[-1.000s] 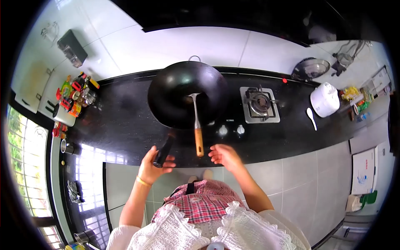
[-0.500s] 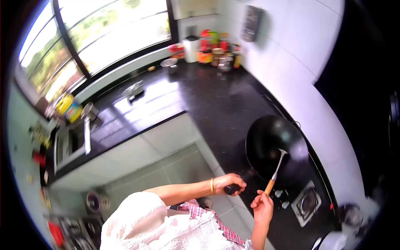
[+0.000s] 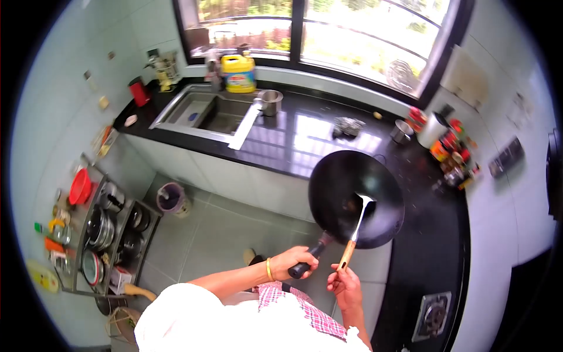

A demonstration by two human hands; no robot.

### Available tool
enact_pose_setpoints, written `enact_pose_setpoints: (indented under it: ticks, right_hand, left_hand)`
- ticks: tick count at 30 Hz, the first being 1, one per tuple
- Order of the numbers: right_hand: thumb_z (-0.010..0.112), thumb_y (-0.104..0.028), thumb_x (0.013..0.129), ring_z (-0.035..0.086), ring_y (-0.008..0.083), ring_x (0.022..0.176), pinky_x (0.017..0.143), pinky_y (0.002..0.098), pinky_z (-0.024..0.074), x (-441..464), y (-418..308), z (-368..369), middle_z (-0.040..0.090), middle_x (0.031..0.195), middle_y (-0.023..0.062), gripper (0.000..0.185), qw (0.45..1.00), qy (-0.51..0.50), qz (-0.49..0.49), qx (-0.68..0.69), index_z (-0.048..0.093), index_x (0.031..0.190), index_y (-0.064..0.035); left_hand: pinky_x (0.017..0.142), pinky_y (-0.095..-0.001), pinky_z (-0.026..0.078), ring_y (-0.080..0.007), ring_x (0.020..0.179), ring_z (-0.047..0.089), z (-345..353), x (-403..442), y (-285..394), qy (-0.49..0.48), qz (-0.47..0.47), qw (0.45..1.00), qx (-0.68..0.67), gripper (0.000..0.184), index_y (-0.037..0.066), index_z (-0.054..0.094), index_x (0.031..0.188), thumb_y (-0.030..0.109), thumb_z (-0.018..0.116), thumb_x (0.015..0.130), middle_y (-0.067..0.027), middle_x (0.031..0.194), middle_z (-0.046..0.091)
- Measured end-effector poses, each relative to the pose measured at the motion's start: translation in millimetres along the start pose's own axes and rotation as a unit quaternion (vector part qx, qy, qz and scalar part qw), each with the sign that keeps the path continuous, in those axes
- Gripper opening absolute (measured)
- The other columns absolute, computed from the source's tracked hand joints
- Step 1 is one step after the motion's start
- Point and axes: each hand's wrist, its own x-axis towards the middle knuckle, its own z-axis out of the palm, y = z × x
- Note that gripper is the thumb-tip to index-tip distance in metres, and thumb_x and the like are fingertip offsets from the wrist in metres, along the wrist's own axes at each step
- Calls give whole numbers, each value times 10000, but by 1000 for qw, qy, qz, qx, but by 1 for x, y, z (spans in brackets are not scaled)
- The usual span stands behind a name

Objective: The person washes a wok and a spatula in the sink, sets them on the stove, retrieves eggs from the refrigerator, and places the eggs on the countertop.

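A black wok [image 3: 328,182] is held in front of me, partly over the counter edge and partly over the floor. My left hand [image 3: 295,262], with a yellow bangle at its wrist, is wrapped round the wok's dark handle [image 3: 316,249]. In my right hand [image 3: 346,286] is the wooden grip of a spatula [image 3: 348,253]. Its metal head lies inside the wok. The wok's inside looks dark and shiny, with a small brownish patch near the spatula head.
A sink [image 3: 167,122] lies at the far left of the black counter [image 3: 281,138], beside a yellow jug [image 3: 238,75] and a steel cup [image 3: 270,102]. Jars and bottles [image 3: 451,144] crowd the right corner. A gas burner [image 3: 433,317] is at lower right. A bucket [image 3: 173,198] and a pot rack [image 3: 149,234] stand left.
My view and body have turned left towards the sink. The wok, held in my left hand, has come away from beside the burner, with the spatula still in it.
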Motion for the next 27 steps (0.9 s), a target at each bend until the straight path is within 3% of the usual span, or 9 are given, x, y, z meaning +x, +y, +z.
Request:
enact_pose_setpoints:
  ticks: [3,11,14,20,27]
  right_hand:
    - [468,-192,928,583,153,616,571,245,468,63,17,77,605,784,116,311,989,-97,66,-85,462,1138,36]
    - [527,-139,894,594,140,599,562,232,478,232,54,256,615,777,110,233,964,-182,110,-162,531,1063,22]
    - [548,-136,869,590,171,616,570,277,489,289,48,314,613,759,120,227,955,-194,112,-195,552,1032,22]
    - [533,-154,884,581,149,580,536,257,484,458,39,401,608,755,95,193,957,-177,82,-217,537,995,4]
    - [538,-147,867,629,179,678,561,270,504,705,51,501,641,884,115,220,963,-139,40,-228,552,1046,-21]
  left_hand:
    - [458,-236,438,-148,526,531,-69,-55,50,43,55,997,-35,305,-25,425,1031,86,583,795,-86,736,537]
    - [474,-263,444,-162,535,523,-218,-183,158,199,179,956,-119,311,-34,416,1039,24,569,776,-99,744,537]
    - [484,-276,437,-176,553,523,-260,-212,180,223,217,937,-156,310,-43,424,1048,19,557,775,-113,743,534]
    - [509,-303,402,-198,550,492,-321,-251,213,229,281,903,-229,284,-58,457,1052,57,512,798,-121,748,530]
    - [516,-314,432,-211,525,515,-400,-259,281,295,267,890,-224,342,-46,431,1090,66,512,777,-137,745,540]
